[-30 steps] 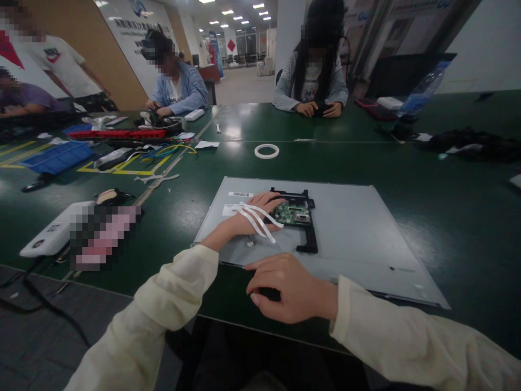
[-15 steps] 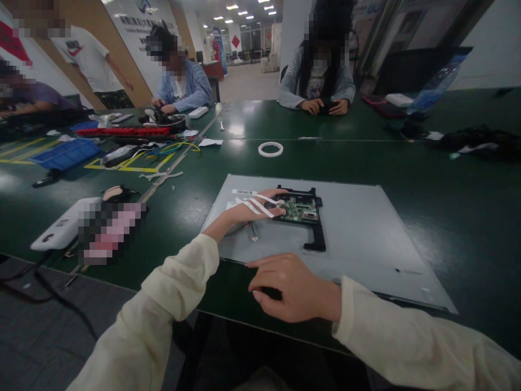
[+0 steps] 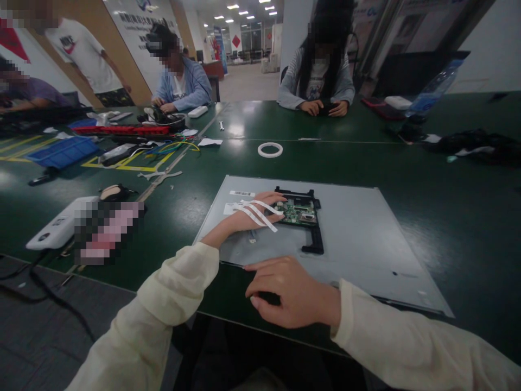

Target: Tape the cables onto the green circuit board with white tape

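Note:
A large grey flat metal panel (image 3: 358,233), like the back of a display, lies on the table before me. On it sits a green circuit board (image 3: 299,213) with a black plastic bracket (image 3: 316,239) around it. My left hand (image 3: 254,210) reaches over the panel. Its fingers and thumb close on the left side of the board, the fingertips partly hidden. Several white strips (image 3: 260,214) lie across the back of that hand. My right hand (image 3: 285,293) hovers at the panel's near edge, index finger stretched toward the edge, thumb apart, with nothing visible in it. A short cable end (image 3: 252,237) shows below my left wrist.
A white roll of tape (image 3: 270,150) lies beyond the panel. To the left are a white power bank-like box (image 3: 61,222), a blue tray (image 3: 63,151), wires (image 3: 175,147) and a red strip (image 3: 122,130). Several people sit or stand across the table. A plastic bottle (image 3: 437,87) is far right.
My left hand has shifted slightly at the board, and the white strips on it now lie at a different angle. My right hand stays nearly in place. The view has tilted a little.

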{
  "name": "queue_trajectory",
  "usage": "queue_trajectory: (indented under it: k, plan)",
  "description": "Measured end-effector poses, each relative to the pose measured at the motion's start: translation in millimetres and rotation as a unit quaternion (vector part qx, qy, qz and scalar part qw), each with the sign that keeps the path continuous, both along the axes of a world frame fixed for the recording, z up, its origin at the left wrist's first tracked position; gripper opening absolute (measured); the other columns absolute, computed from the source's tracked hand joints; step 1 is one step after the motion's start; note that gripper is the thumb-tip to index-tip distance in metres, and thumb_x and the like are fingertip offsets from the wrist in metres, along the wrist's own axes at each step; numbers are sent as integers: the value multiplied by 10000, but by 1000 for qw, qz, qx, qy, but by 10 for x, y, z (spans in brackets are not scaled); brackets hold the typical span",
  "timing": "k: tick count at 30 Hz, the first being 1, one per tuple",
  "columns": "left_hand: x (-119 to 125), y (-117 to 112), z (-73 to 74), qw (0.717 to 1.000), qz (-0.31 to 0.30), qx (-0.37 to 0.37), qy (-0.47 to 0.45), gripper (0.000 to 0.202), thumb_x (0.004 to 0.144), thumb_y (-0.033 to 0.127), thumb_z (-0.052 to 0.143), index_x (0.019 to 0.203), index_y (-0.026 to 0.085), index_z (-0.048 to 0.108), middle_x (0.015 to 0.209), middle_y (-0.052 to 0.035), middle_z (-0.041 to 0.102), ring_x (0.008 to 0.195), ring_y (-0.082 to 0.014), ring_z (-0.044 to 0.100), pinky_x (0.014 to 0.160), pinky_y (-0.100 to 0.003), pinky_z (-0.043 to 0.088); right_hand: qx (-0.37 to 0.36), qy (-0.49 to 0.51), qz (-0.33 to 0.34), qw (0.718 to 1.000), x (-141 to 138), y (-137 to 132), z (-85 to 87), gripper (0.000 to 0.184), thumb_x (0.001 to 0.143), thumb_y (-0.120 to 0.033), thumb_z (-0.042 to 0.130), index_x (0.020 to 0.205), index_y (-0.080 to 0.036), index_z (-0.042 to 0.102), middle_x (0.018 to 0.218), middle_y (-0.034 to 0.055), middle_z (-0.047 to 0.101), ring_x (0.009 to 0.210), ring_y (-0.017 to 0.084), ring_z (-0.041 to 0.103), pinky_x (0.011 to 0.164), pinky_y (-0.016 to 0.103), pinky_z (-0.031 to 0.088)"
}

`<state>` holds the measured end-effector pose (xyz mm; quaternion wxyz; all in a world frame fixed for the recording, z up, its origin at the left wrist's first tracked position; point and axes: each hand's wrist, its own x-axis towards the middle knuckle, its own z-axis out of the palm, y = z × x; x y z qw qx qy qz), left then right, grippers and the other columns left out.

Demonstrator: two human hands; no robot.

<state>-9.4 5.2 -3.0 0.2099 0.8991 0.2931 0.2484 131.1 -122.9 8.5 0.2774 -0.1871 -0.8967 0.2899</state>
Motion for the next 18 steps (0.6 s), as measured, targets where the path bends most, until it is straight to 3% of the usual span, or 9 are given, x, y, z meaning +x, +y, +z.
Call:
queue_trajectory:
  k: [5, 9, 12, 16, 18]
  plan:
    - [81, -67, -21, 992, 37, 117, 12, 351, 841, 304, 526, 1173, 188, 513, 1251, -93, 517, 1209, -220, 438, 1025, -422, 348, 3, 11, 0, 1000, -7, -8, -5, 188, 789, -171, 465, 779, -158, 653, 705, 15, 661, 704, 118, 625, 928, 261, 435]
    - [117, -118, 52, 980, 98, 168, 30, 302, 876, 317, 461, 1138, 191, 542, 1219, -82, 545, 1193, -226, 444, 1026, -432, 329, 40, 59, -35, 997, 59, -5, 107, 181, 814, -148, 457, 777, -152, 633, 762, 35, 668, 746, 126, 624, 769, 238, 485]
    - [108, -137, 116, 973, 125, 193, 33, 290, 879, 315, 452, 1120, 187, 550, 1193, -83, 562, 1183, -215, 456, 1015, -423, 335, 49, 119, -143, 981, 200, 85, 256, 166, 847, -167, 464, 770, -158, 611, 739, 26, 651, 684, 120, 600, 647, 228, 466]
    - [137, -184, 191, 964, 140, 221, 47, 293, 870, 296, 467, 1127, 178, 543, 1219, -97, 547, 1213, -222, 433, 1021, -431, 314, -23, 133, -360, 923, 433, 340, 351, 165, 865, -289, 489, 859, -166, 600, 775, 26, 618, 651, 117, 547, 541, 218, 403]
    - [190, -225, 232, 959, 151, 233, 54, 296, 871, 297, 461, 1135, 186, 537, 1233, -94, 540, 1230, -224, 413, 1039, -439, 280, -74, 111, -391, 911, 517, 455, 329, 228, 864, -363, 484, 860, -165, 597, 745, 21, 598, 634, 120, 527, 546, 228, 388]
